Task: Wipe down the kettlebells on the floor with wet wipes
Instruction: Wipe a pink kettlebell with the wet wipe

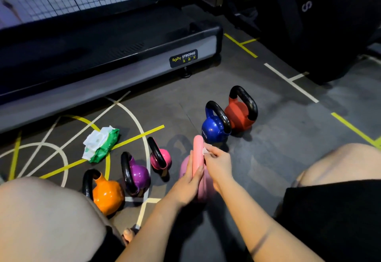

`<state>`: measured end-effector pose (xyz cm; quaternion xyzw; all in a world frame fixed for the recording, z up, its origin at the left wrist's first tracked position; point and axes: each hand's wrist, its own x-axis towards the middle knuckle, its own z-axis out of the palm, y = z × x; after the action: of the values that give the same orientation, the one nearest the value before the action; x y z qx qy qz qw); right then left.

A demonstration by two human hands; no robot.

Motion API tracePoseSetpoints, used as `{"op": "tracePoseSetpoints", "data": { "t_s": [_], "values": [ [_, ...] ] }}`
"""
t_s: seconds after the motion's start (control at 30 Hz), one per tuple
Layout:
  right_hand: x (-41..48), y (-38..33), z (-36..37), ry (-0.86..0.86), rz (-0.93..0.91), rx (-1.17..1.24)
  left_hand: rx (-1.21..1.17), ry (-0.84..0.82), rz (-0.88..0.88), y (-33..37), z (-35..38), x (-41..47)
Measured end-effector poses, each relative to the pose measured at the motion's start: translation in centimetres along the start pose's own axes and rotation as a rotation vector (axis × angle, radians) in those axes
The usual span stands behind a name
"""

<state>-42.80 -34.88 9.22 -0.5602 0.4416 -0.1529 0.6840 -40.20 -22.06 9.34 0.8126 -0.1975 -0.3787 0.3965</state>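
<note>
A dark rubber gym floor (268,138) crossed with white and yellow painted lines, with a treadmill (123,59) along the far side, is the ground I am working over. The pale pink kettlebell (198,154) stands on that floor close in front of the body, where both arms reach it without stretching.

The left hand (190,181) has its fingers wrapped round the lower part of the handle. I judge this steadies the bell against the rubbing. The right hand (218,162) pinches a small white wet wipe (205,150) in its fingers and holds it against the upper side of the handle, so I take the handle to be the part being cleaned now.

The green pack of wet wipes (101,144) lies off to the left with white sheets showing at its top, handy for a fresh one. The orange kettlebell (107,195), purple kettlebell (138,175) and magenta kettlebell (162,158) stand in a loose row on the left. The blue kettlebell (213,128) and red kettlebell (239,115) sit close together further off on the right. I cannot tell which of these have already been wiped.
</note>
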Motion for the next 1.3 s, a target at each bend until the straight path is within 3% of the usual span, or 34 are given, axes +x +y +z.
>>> {"op": "tracePoseSetpoints", "data": {
  "t_s": [0.13, 0.4, 0.6, 0.93, 1.17, 1.3],
  "values": [
    [-1.0, 0.5, 0.0, 0.078, -0.115, -0.233, -0.011, -0.013, -0.017, 0.2, -0.1, -0.2],
    [0.2, -0.5, -0.8, -0.090, -0.152, -0.166, -0.002, -0.003, -0.022, 0.4, 0.1, -0.4],
    [-2.9, 1.9, -1.8, -0.042, -0.202, -0.141, -0.015, -0.008, -0.023, 0.6, 0.0, -0.6],
    [-0.7, -1.1, -2.9, -0.240, -0.123, -0.176, -0.007, -0.003, -0.082, 0.5, -0.1, -1.7],
    [-6.2, 2.9, -3.0, -0.027, -0.098, -0.175, -0.054, -0.004, -0.057, 0.1, -0.3, -1.4],
    [-4.1, 1.6, -3.2, -0.108, -0.067, -0.222, -0.098, 0.007, -0.048, 0.3, 0.1, -1.4]
  ]
}}
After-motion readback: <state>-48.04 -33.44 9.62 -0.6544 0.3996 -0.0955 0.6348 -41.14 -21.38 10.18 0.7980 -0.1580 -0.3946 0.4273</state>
